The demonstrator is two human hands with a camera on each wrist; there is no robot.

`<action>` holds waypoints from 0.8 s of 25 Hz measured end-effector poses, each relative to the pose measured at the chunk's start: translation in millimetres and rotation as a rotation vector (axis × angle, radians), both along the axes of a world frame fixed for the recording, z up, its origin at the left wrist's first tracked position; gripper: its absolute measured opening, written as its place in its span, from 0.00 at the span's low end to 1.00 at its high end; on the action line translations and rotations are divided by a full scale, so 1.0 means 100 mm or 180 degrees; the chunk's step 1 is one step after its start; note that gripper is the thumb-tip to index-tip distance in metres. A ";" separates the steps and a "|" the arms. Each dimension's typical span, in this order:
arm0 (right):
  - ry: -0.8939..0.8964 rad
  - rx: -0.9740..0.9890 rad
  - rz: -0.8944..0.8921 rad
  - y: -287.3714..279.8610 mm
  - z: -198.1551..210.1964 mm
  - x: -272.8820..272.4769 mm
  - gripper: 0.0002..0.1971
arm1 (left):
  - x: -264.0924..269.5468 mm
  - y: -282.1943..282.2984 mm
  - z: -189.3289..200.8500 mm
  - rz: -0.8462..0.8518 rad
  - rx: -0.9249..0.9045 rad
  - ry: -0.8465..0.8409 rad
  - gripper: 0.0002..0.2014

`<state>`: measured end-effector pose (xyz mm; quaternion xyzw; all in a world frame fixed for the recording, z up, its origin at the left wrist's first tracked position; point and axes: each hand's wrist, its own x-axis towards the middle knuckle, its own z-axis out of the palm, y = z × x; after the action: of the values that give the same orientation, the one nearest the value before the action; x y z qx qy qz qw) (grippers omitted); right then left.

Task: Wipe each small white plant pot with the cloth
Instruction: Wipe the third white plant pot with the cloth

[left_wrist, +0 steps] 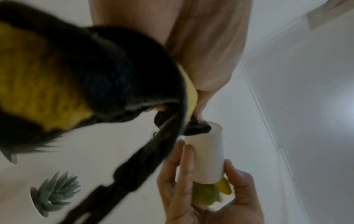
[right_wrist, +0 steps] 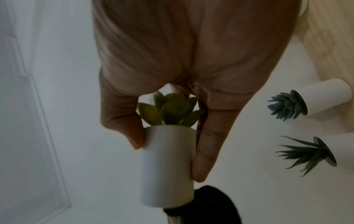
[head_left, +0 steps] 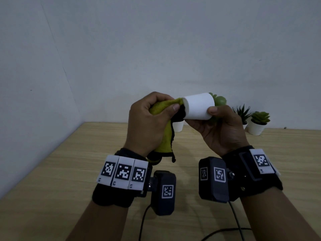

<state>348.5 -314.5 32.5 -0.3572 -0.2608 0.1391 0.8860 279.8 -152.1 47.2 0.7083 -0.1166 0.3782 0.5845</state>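
Held pot (head_left: pixel 198 106): centre of head view, tipped sideways, base toward cloth, above table (head_left: pixel 73 171).
Right hand (head_left: pixel 220 129): clamped round pot near rim.
Left hand (head_left: pixel 147 122): bunched round yellow-black cloth (head_left: pixel 163 134), pressed on pot's base.
Behind: third pot (head_left: pixel 178 126) partly hidden by cloth; two potted plants (head_left: pixel 257 123) at right by wall.

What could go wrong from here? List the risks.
1. The small white plant pot lies sideways, held near its rim by the right hand; it may slip.
2. The left hand pushes the yellow-green cloth with black edging against its base.
3. The dangling cloth could catch the pots standing behind.
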 end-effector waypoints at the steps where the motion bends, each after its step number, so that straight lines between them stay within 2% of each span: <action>1: -0.0017 0.0036 -0.0023 0.00 0.01 -0.01 0.14 | 0.00 0.00 0.00 -0.0066 -0.0013 0.0034 0.06; 3: -0.0026 -0.0024 -0.0100 0.02 0.01 -0.01 0.14 | -0.01 -0.01 0.00 -0.0200 -0.0021 0.0029 0.06; 7: -0.0087 -0.0150 -0.0112 0.01 0.02 -0.01 0.14 | 0.04 0.00 -0.03 0.0037 -0.0213 0.0045 0.07; 11: -0.0032 -0.0137 -0.0192 0.00 0.02 0.00 0.17 | 0.01 -0.01 -0.02 -0.0254 -0.0037 0.0108 0.06; 16: -0.0155 -0.0214 -0.0153 0.01 0.03 -0.02 0.15 | 0.04 0.01 -0.03 0.0049 -0.0218 0.0129 0.07; 20: -0.0085 -0.0237 -0.0220 0.00 0.01 0.02 0.18 | 0.01 -0.02 -0.02 -0.0289 -0.0207 0.0155 0.06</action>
<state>350.9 -314.3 33.5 -0.4005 -0.2548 0.1132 0.8728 280.7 -154.1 45.4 0.6919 -0.1220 0.3376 0.6264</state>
